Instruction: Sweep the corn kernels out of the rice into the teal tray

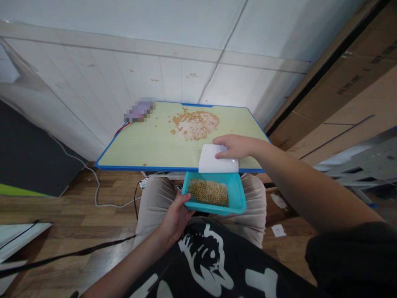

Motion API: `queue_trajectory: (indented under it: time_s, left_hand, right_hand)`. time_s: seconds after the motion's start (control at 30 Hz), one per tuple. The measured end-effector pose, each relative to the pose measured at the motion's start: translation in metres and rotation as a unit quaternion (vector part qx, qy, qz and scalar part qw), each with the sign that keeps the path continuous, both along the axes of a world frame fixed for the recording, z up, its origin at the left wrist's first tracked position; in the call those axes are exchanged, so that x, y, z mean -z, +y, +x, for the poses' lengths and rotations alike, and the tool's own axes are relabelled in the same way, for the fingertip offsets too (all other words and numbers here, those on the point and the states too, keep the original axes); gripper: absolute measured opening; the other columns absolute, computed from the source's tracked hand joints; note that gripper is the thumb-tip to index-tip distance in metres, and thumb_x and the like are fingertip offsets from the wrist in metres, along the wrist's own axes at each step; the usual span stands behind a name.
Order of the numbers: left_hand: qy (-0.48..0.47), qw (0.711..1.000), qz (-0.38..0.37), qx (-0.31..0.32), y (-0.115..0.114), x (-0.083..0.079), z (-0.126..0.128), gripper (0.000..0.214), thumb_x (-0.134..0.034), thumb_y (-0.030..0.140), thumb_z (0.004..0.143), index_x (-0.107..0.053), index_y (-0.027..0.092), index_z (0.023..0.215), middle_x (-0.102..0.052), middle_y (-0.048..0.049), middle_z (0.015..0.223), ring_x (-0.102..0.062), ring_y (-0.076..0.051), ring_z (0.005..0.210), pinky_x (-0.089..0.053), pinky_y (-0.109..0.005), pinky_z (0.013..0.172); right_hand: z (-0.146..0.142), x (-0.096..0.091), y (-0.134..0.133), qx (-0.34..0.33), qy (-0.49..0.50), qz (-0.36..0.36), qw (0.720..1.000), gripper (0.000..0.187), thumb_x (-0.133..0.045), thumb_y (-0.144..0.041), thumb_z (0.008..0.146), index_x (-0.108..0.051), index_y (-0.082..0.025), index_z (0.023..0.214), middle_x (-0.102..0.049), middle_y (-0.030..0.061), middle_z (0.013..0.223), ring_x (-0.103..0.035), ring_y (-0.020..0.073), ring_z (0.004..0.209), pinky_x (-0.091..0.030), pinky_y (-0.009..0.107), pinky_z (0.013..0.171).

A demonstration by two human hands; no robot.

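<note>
Head view: I see my left hand [176, 215] clamped on the left rim of the tray [240, 200], held just below the near edge of the table [139, 145], over my lap. Beans [208, 192] cover the tray floor. My right hand [237, 147] grips the scraper [217, 161], which stands at the table edge above the tray. The pile [195, 124] lies toward the far edge, with bare tabletop between it and the scraper.

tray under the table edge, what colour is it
Turquoise blue. The tray, holding yellowish grains, is gripped by the left hand; the head view shows it clearly.
</note>
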State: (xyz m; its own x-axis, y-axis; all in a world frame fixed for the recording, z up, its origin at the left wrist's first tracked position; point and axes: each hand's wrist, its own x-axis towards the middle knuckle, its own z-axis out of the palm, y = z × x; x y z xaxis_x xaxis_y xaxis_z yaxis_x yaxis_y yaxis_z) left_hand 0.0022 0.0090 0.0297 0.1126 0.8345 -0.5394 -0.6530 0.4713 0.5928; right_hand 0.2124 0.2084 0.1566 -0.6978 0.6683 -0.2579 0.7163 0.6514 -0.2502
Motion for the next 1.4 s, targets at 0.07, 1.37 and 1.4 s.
queue_trajectory:
  time_s: [0.07,1.37,1.4]
  left_hand:
    - [-0.002,1.000,0.003,0.003,0.000,0.000,-0.001,0.057,-0.081,0.032,0.073,-0.071,0.022,0.128,-0.081,-0.0112,0.128,-0.069,-0.036,0.133,-0.055,-0.049,0.112]
    - [0.034,0.980,0.028,-0.195,-0.015,0.006,-0.098,0.055,-0.077,0.028,0.078,-0.073,0.018,0.132,-0.083,-0.0101,0.126,-0.072,-0.032,0.128,-0.060,-0.044,0.108]
    - [0.034,0.980,0.030,-0.195,-0.015,0.006,-0.098,0.056,-0.077,0.028,0.077,-0.073,0.018,0.132,-0.083,-0.0103,0.125,-0.072,-0.032,0.128,-0.060,-0.044,0.108]
  right_hand:
    - [-0.002,0.001,-0.003,0.001,-0.003,-0.001,1.000,0.027,-0.072,-0.039,0.093,-0.073,-0.019,0.110,-0.078,0.0086,0.105,-0.069,0.0234,0.091,-0.047,0.031,0.078]
    - [-0.183,-0.008,0.005,-0.038,-0.022,0.060,0.997,0.044,-0.074,-0.035,0.095,-0.070,-0.020,0.137,-0.075,0.0143,0.136,-0.070,0.0286,0.118,-0.051,0.036,0.094]
    - [-0.182,-0.008,0.004,-0.041,-0.020,0.062,0.997,0.044,-0.074,-0.035,0.096,-0.070,-0.020,0.137,-0.075,0.0140,0.136,-0.070,0.0281,0.118,-0.050,0.035,0.093]
